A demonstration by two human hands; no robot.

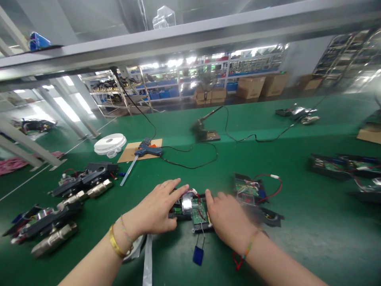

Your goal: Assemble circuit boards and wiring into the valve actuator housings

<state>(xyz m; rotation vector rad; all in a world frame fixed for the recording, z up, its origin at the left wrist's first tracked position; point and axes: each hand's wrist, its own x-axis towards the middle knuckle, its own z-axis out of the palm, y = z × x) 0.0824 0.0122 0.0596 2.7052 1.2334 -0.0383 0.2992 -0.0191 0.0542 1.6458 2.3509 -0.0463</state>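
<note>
A black plastic housing with a green circuit board (200, 217) and a shiny metal cylinder (187, 202) lies in front of me on the table. My left hand (157, 206) grips its left end between thumb and fingers. At the right edge, my right hand (228, 216) holds the same housing, index finger stretched along its side; its other fingers are partly hidden and blurred. A blue disc-shaped component (198, 255) hangs from the board on thin leads towards me. Beneath my left wrist lies a white tape strip (148, 260), its roll partly covered.
A glue gun (148, 148) rests on cardboard (126, 154), its cord trailing right. White reels (110, 143) stand beside it. Assemblies with metal valves (99, 188) lie left; another open housing (248, 188) with red wire is just right of my hand. A soldering-iron stand (211, 136) is behind.
</note>
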